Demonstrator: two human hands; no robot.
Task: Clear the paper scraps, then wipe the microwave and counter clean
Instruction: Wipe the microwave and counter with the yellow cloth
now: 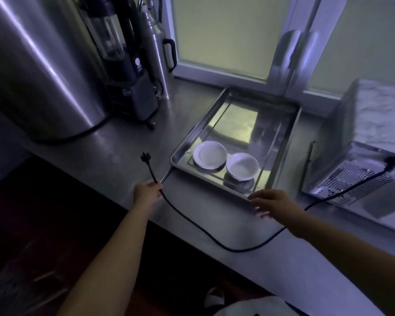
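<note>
A large steel urn [39, 65] is standing at the far left of the steel worktop [128, 142], with a dark blender [126, 65] and a steel flask [159, 53] just beside it toward the window. In front of them, the left hand [147, 192] is pinching a black power cord [192, 224] a short way below its plug [144, 157], which is pointing up and away from the person. The cord is sagging over the worktop's front edge and running right to the back of the microwave [360, 160], which is sitting at the right end with its vented rear panel turned toward the camera. Between the hands, a metal tray [237, 106] is lying on the worktop, carrying a white saucer [209, 154] and a white bowl [242, 166] side by side. The right hand [270, 202] is hovering, fingers loosely spread and holding nothing, at the tray's near corner; whether it is touching the rim is unclear. A white cloth [255, 306] is showing at the bottom edge.
</note>
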